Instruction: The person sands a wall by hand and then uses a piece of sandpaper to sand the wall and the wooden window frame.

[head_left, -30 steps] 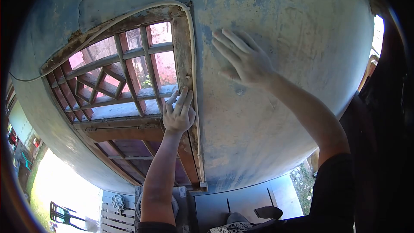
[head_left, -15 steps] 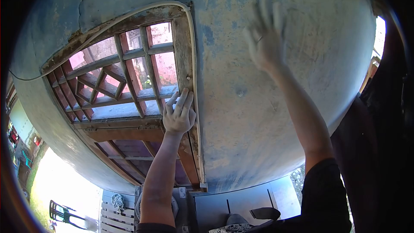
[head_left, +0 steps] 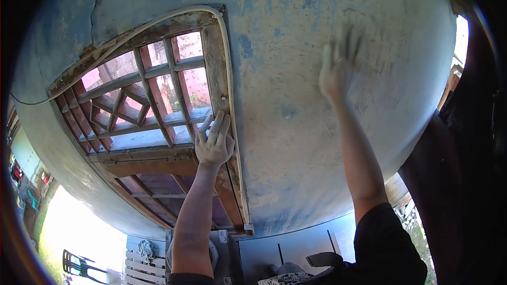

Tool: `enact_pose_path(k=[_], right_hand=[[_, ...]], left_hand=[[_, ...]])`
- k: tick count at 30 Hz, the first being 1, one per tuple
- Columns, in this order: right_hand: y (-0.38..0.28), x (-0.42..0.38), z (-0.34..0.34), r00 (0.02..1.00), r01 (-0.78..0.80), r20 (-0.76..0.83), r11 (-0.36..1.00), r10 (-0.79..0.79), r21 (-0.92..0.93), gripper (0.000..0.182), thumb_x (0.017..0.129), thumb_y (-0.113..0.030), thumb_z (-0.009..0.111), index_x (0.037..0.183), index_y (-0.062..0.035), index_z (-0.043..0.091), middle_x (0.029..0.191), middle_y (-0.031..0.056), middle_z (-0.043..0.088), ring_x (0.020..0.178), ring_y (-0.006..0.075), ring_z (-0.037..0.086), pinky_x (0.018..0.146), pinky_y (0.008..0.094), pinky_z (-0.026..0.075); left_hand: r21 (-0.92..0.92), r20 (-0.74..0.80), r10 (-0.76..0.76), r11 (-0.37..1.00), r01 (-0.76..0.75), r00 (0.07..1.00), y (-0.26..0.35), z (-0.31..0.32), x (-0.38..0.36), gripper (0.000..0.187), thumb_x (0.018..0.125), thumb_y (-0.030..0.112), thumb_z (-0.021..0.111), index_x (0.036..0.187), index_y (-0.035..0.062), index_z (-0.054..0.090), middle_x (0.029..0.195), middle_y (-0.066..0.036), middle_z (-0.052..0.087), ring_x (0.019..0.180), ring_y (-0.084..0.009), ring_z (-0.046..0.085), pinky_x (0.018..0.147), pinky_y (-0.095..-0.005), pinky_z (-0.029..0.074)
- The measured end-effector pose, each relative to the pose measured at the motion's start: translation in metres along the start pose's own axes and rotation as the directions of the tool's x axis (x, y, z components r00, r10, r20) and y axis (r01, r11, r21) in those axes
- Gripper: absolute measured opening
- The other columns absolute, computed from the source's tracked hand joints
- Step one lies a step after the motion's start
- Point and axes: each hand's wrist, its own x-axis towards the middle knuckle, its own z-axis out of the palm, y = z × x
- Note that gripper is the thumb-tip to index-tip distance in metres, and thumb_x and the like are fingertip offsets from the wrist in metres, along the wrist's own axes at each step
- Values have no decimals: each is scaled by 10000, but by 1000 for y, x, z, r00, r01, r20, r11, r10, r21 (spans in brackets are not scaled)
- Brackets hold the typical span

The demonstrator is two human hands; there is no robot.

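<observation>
My left hand (head_left: 213, 145) lies with its fingers spread on the wooden window frame (head_left: 216, 55), at the lower right corner of the lattice. I see nothing held in it. Higher and to the right, my right hand (head_left: 338, 68) is at the blue-grey plastered wall (head_left: 285, 169), fingers stretched upward and apart. Motion blurs its fingertips, and anything thin under the palm is hidden. The wall's paint is patchy and worn. A pale cable (head_left: 228, 58) runs over the top of the window and down its right side, close by my left hand.
Below the lattice is a brown shutter panel (head_left: 153, 168). A slatted bench (head_left: 142, 269) with a crumpled cloth (head_left: 145, 249) stands at the bottom, and a dark chair (head_left: 82, 266) lies farther left. A dark hanging shape (head_left: 443, 179) borders the right.
My right hand has moved down and slightly right across the wall, its arm swinging with it. My left hand stays on the window frame. The whole view has shifted a little.
</observation>
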Motion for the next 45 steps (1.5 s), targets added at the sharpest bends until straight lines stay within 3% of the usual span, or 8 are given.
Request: enact_pose_path(k=[6,15,22,26,29,39,43,45], right_hand=[[14,-101,-15,821,515,334,853,-463,-83,569,1131,-521,346,1661,-316,333,1785,6,123,1644,245,67,1329,546,56],[83,-105,-24,923,-372,-70,923,379,95,603,1121,-439,424,1653,-159,380,1752,152,230,1611,442,130,1300,600,94],[4,-265,-24,899,-25,437,998,-5,63,551,1123,-494,397,1628,-276,424,1776,128,136,1619,445,103,1281,680,41],[88,-264,-16,954,-299,-30,954,300,38,603,1131,-485,373,1671,-220,337,1762,158,186,1599,451,178,1297,614,127],[120,-236,-27,672,-738,-23,672,740,59,675,1137,-523,286,1701,-156,223,1761,184,162,1604,442,155,1302,592,122],[26,-285,-28,919,104,387,994,-79,-44,647,1135,-493,348,1699,-195,238,1765,139,186,1620,446,82,1301,614,81],[129,-316,-33,941,-337,-1,935,339,105,613,1135,-388,432,1638,-43,366,1726,217,264,1597,455,184,1291,572,155],[167,-309,-41,597,-798,-70,601,799,53,642,1141,-387,405,1639,9,324,1726,243,241,1602,434,180,1295,565,145]], left_hand=[[-32,14,-1,999,2,1000,-1,-1,1,542,863,160,610,1401,144,670,1498,-21,589,1275,-294,589,1046,-407,508],[-151,62,-76,985,84,995,11,-14,14,462,844,111,674,1305,141,659,1421,-51,580,1278,-295,549,1028,-471,416],[-289,187,232,942,-173,955,54,-16,101,420,862,109,707,1271,173,637,1340,-60,596,1261,-288,562,1033,-464,383],[-210,206,192,966,-148,960,54,-8,125,480,881,150,689,1355,175,619,1479,-64,568,1417,-296,511,1086,-453,377],[-195,166,138,975,-105,976,69,7,116,499,921,198,652,1418,178,604,1561,-71,536,1478,-307,476,1138,-466,368],[-193,136,174,970,-146,975,97,24,84,372,979,264,643,1350,231,662,1554,-64,579,1456,-315,509,1152,-475,393],[-212,100,271,946,-245,957,93,32,77,223,974,260,676,1197,248,682,1530,-54,603,1431,-313,534,1147,-474,393],[-177,71,242,958,-227,968,100,32,76,178,974,264,696,1137,213,647,1508,-73,619,1415,-321,548,1132,-473,398]])
